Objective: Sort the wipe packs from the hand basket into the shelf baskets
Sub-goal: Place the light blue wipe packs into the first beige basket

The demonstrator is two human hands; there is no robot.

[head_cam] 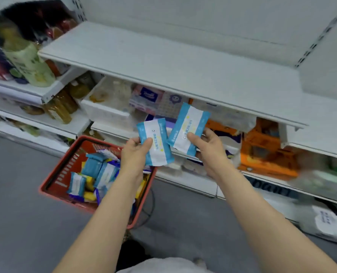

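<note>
We hold one blue-white pack in each hand: left hand (137,152) pinches the left pack (155,142), right hand (207,148) grips the right pack (187,129), both lifted toward the shelf. The basket (51,178) below still holds many packs, so we judge most sorting remains. The white shelf edge (163,83) overhangs the bins; entry room underneath looks tight.

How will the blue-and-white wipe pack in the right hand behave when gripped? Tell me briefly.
The wipe pack probably keeps its shape: held by its lower end in the right hand, it stands up without drooping. It is likely light, since thumb and fingers alone carry it. Its film wrapper looks smooth, so it may slide if gripped loosely.
</note>
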